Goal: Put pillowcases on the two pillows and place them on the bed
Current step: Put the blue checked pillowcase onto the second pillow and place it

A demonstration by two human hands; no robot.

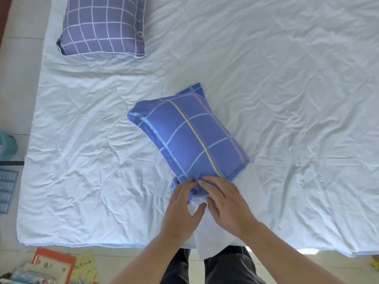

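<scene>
Two pillows in view: one purple checked pillow (103, 25) already cased at upper left of the frame, one blue pillow (187, 136) at centre, both lying on the white bed sheet (287, 99).

Both hands work the open end of the blue pillowcase, lower centre. Left hand (182, 203) has fingers curled, pinching the bunched cloth at the hem. Right hand (223, 201) lies over the opening, fingers close together and pressing the edge down. A bit of white inner pillow (198, 202) shows between the hands, so I judge tucking isn't finished.

To do it well: hold the hem with one hand, push the white corner fully in with the other, then fold the flap over and smooth it flat.

Blue pillow's long axis runs diagonally, upper left to lower right; open end points down toward the person.
</scene>
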